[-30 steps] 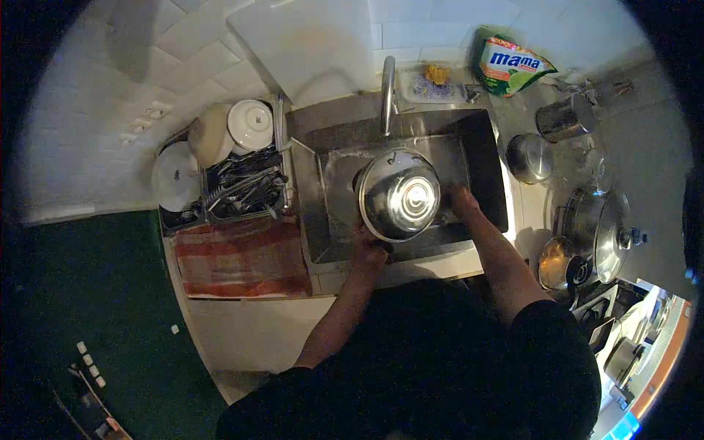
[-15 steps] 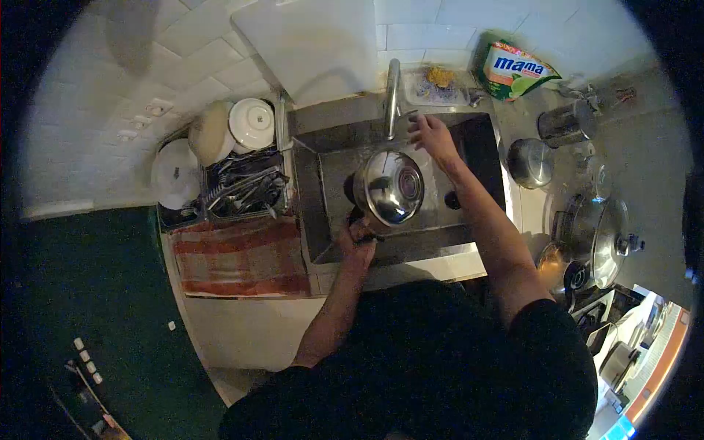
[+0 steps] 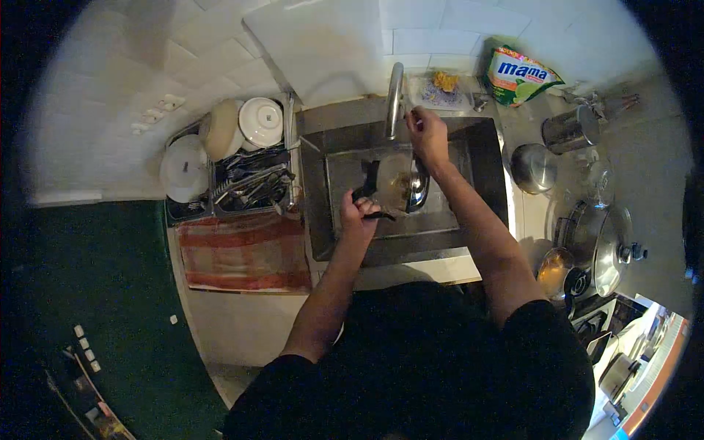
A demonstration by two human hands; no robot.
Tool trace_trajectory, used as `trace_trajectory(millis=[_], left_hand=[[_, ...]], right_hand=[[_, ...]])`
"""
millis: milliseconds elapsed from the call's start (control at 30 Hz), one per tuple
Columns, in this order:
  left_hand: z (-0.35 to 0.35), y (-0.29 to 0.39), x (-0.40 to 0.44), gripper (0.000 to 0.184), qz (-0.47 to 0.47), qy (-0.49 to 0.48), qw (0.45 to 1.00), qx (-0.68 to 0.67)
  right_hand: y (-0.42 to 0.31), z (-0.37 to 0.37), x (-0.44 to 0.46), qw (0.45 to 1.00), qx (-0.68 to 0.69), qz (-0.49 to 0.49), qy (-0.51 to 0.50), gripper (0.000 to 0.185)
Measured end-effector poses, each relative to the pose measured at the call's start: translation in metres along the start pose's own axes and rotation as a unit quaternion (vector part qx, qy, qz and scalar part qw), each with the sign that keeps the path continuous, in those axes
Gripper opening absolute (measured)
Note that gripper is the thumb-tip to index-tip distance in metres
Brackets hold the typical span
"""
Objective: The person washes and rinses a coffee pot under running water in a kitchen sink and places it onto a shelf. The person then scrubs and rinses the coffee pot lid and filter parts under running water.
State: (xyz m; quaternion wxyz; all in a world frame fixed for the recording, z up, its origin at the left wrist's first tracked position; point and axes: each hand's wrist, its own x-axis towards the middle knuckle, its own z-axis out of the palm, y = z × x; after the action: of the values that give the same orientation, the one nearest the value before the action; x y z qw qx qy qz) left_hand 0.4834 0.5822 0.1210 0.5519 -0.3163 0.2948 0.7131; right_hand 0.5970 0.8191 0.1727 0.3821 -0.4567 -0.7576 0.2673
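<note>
A shiny metal pot is tilted on its side over the sink, part of its inside showing. My left hand is closed round the pot's black handle near the sink's front left. Higher up, my right hand is beside the faucet, its fingers bent together near the lever side. Whether those fingers touch the faucet or hold anything is too small to tell.
Left of the sink are a rack with cutlery and bowls, and a striped cloth. A sponge and detergent bag stand behind. Metal pots and a lidded pot are at right.
My right hand has gone from the sink's right side up to the faucet. With my left hand, the pot has turned from bottom up onto its side.
</note>
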Motion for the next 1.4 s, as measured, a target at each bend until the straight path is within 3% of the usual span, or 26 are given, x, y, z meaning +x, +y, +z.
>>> trace_trajectory(millis=[67,167,267,367,467,567,633,700,767,800,900,967,1067,1100,1167,1233,1333,1400], left_hand=[[0.021,-0.006,-0.006,0.045,0.04,0.021,0.999,0.029],[0.034,-0.007,-0.003,0.045,0.061,-0.017,0.996,0.065],[0.039,-0.005,0.0,0.041,0.085,-0.013,0.986,0.144],[0.059,-0.003,-0.014,0.038,0.11,0.01,0.975,0.191],[0.046,0.007,-0.009,0.035,0.118,-0.022,0.972,0.201],[0.042,0.016,-0.01,0.033,0.124,-0.08,0.963,0.225],[0.037,0.023,-0.019,0.032,0.115,-0.125,0.953,0.249],[0.03,0.028,-0.023,0.022,0.095,-0.117,0.961,0.233],[0.019,0.035,-0.026,0.012,0.062,-0.118,0.974,0.182],[0.012,0.041,-0.026,0.014,0.04,-0.124,0.982,0.138],[-0.018,0.055,0.004,0.038,0.002,-0.176,0.983,0.046],[-0.035,0.055,0.023,0.048,0.065,-0.139,0.981,0.121],[-0.032,0.049,0.05,0.055,0.228,-0.003,0.917,0.329],[-0.023,0.044,0.058,0.058,0.25,0.007,0.905,0.345],[-0.019,0.031,0.062,0.066,0.221,0.0,0.916,0.333],[0.016,0.012,0.018,0.074,0.121,-0.035,0.954,0.274],[0.041,-0.006,-0.01,0.077,0.009,-0.105,0.98,0.166],[0.064,-0.016,-0.042,0.087,0.0,-0.106,0.983,0.149]], right_hand=[[0.001,-0.009,-0.003,0.998,0.009,-0.023,-0.051,0.019],[0.001,-0.005,-0.03,0.98,-0.122,0.0,-0.156,0.03],[-0.033,-0.003,-0.076,0.933,-0.282,-0.191,-0.119,0.044],[-0.083,-0.019,-0.096,0.933,-0.283,-0.198,-0.097,0.053],[-0.062,-0.003,-0.078,0.951,-0.216,-0.165,-0.145,0.056],[-0.045,0.002,-0.058,0.943,-0.168,0.002,-0.289,0.052],[-0.012,0.01,-0.037,0.906,-0.157,-0.014,-0.393,0.051],[0.047,0.024,-0.039,0.895,0.083,0.077,-0.431,0.046],[0.087,0.025,-0.039,0.818,0.294,0.194,-0.454,0.042],[0.096,0.024,-0.04,0.756,0.389,0.256,-0.46,0.041],[0.118,0.03,-0.057,0.69,0.53,0.288,-0.4,0.044],[0.003,-0.032,-0.054,0.597,0.58,0.457,-0.313,0.042],[0.022,-0.011,-0.068,0.69,0.563,0.351,-0.29,0.045],[0.025,-0.009,-0.067,0.701,0.539,0.364,-0.294,0.045],[0.032,-0.008,-0.067,0.721,0.488,0.39,-0.3,0.047],[0.043,0.004,-0.069,0.761,0.443,0.359,-0.31,0.047],[0.009,-0.025,-0.057,0.914,0.229,0.118,-0.315,0.044],[-0.009,-0.029,-0.05,0.916,0.198,0.16,-0.309,0.042]])
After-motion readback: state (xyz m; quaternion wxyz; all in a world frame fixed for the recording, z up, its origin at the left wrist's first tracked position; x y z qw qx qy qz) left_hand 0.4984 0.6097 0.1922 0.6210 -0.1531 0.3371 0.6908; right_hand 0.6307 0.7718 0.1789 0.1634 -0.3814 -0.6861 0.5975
